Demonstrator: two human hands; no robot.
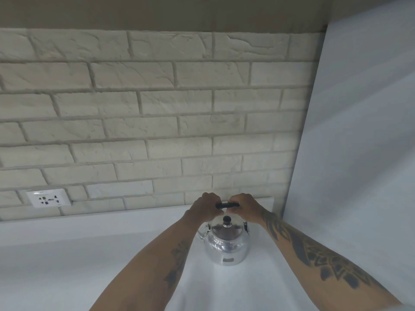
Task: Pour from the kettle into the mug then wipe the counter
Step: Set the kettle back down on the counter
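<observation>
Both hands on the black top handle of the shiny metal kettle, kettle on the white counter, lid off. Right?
Not quite. The head view shows the lid on the shiny metal kettle, its dark knob on top. The rest holds: left hand and right hand grip the black top handle, kettle on the white counter.

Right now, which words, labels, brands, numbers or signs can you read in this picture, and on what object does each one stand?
No text can be read.
Kettle: a small dark rectangular label low on its front, too blurred to read.
Wall socket: a faint light mark along the top of its plate, too small to read; the dark shapes are pin holes, not writing.
Brick wall, counter and black kettle handle: no writing visible.
</observation>
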